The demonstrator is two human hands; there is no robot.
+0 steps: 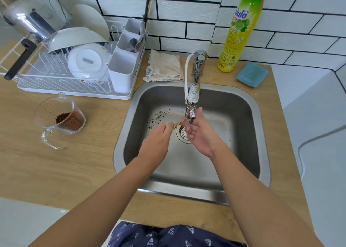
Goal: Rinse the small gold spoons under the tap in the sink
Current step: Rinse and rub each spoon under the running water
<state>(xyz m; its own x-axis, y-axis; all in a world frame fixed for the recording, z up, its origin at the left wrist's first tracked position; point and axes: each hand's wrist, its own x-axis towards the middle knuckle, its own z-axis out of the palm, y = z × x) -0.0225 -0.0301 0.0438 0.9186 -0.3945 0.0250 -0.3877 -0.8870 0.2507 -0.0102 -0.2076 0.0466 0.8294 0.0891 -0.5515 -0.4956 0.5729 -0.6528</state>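
Your left hand point(159, 136) pinches the thin gold spoons point(178, 123) by their handles, pointing them under the chrome tap point(191, 114) while your right hand point(198, 132) cups open beneath.

- we are looking at a white tiled wall point(206, 9) with dark grout lines, running behind the counter.
- a light wooden countertop point(78, 153) is stretching across the view.
- pale grey floor point(322, 153) is showing at the right.
- soft, even light is filling the room.

My forearms are bare, no sleeves, no watch or rings on my left hand point(157, 144) or right hand point(201, 134). Behind them, navy shorts point(168, 235) with white triangle outlines.
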